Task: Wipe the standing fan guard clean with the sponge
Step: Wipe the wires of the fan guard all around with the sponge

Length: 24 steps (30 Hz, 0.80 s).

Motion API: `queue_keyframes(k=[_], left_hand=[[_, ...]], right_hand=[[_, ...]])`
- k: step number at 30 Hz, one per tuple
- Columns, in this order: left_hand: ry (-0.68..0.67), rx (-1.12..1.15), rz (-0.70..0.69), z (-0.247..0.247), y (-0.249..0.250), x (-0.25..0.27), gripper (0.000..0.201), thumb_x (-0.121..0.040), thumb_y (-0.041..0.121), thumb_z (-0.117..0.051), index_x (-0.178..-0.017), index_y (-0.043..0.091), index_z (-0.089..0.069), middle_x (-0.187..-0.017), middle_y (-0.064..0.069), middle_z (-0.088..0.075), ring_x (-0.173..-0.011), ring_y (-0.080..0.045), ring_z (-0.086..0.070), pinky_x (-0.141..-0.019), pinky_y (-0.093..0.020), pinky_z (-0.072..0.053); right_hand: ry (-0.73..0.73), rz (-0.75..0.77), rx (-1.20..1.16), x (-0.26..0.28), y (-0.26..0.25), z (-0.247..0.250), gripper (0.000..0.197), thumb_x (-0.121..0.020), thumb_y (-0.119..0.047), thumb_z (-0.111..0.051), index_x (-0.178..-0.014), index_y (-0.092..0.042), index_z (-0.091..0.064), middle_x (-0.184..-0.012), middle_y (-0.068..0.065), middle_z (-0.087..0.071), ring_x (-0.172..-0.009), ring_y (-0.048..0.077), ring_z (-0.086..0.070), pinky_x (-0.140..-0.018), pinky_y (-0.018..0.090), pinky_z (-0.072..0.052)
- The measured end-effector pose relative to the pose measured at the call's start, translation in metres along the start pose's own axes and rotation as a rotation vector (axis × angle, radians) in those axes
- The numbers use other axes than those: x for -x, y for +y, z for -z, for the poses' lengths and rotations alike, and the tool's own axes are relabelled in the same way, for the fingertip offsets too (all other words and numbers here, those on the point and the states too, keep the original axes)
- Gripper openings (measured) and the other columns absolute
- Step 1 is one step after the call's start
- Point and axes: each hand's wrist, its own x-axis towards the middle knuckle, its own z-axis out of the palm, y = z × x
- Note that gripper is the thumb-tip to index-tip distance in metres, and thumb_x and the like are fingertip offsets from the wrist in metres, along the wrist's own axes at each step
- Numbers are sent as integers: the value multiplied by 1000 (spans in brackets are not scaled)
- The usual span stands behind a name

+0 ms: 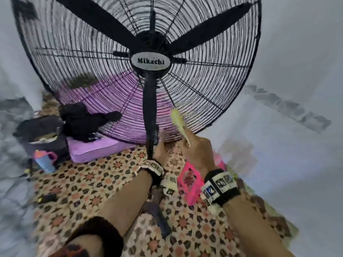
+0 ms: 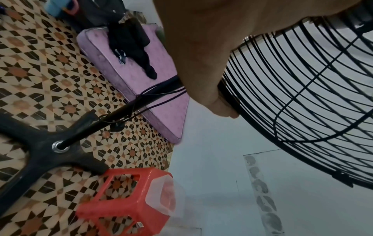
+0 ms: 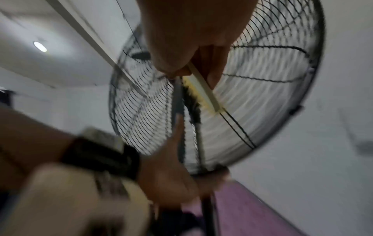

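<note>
My right hand pinches the soft, light sponge by its lower end against the stiff guard; my left hand clasps the rim.

the right hand is seen from the wrist, its fingers curled round a thin pale handle with yellow bristles, a brush by its look rather than a sponge. the bristled edge is laid against the black wire fan guard, beside a spoke. lower down, the left hand is closed on the black fan pole just under the guard's rim. a purple mattress and a lit ceiling lamp are seen blurred.
</note>
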Motion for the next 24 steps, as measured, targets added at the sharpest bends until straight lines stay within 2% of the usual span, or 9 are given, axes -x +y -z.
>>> queue_keyframes(k=[2, 5, 10, 11, 13, 15, 18, 21, 24], left_hand=[[-76, 73, 27, -8, 11, 11, 87, -83, 85, -55, -153, 32, -46, -151, -2, -53, -137, -13, -51, -112, -39, -47], [4, 201, 8, -14, 20, 33, 102, -63, 88, -66, -139, 19, -64, -137, -8, -68, -125, -18, -65, -112, -38, -48], [-7, 278, 37, -16, 23, 36, 70, -63, 81, -67, -111, 30, -62, -119, -4, -70, -113, -18, -67, -88, -26, -54], [13, 290, 20, -18, 23, 35, 70, -63, 81, -67, -111, 30, -62, -118, -4, -70, -112, -19, -68, -89, -27, -55], [24, 332, 18, -18, 20, 34, 96, -58, 87, -73, -127, 21, -64, -125, -7, -71, -115, -20, -70, -99, -32, -57], [-5, 324, -3, -17, 21, 37, 107, -56, 90, -74, -134, 18, -64, -130, -9, -71, -120, -20, -69, -108, -37, -53], [20, 340, 20, -13, 23, 38, 94, -59, 87, -76, -133, 31, -62, -142, -6, -63, -125, -22, -65, -104, -36, -56], [1, 339, 38, -12, 26, 36, 102, -59, 89, -74, -142, 33, -56, -147, -1, -56, -126, -22, -63, -94, -30, -58], [29, 329, 32, -15, 32, 43, 73, -68, 83, -64, -123, 35, -61, -128, 0, -65, -125, -23, -64, -101, -33, -54]], right_hand=[[65, 62, 16, -17, -19, 5, 45, -90, -24, -53, -129, -7, -67, -72, 11, -73, -42, 18, -47, -45, 23, -48], [40, 101, 99, -33, -26, 1, 44, -91, -14, -63, -134, -5, -62, -82, 15, -75, -46, 10, -39, -47, 15, -39], [-144, -13, 160, 14, 10, 4, 47, -93, -14, -69, -138, -6, -59, -70, 12, -70, -41, 9, -36, -37, 9, -27], [-118, -11, 150, 16, 12, 6, 45, -93, -15, -67, -137, -6, -60, -67, 10, -69, -41, 10, -37, -36, 12, -33], [-42, 49, 73, 10, 9, 7, 45, -90, -11, -66, -134, -5, -62, -68, 12, -71, -40, 9, -40, -42, 15, -45], [14, 115, 67, 3, 7, 2, 45, -92, -11, -64, -135, -4, -61, -80, 14, -75, -42, 9, -47, -48, 18, -51], [-46, 47, 101, 20, 24, -6, 47, -93, -11, -66, -139, -5, -58, -92, 14, -77, -47, 10, -53, -49, 17, -51], [-79, -58, 48, 54, 49, -4, 45, -96, -15, -59, -139, -5, -57, -66, 5, -67, -39, 2, -30, -37, 12, -34], [0, 10, 10, 56, 47, -6, 40, -96, -12, -59, -134, -1, -61, -76, 13, -73, -37, 8, -40, -36, 22, -46]])
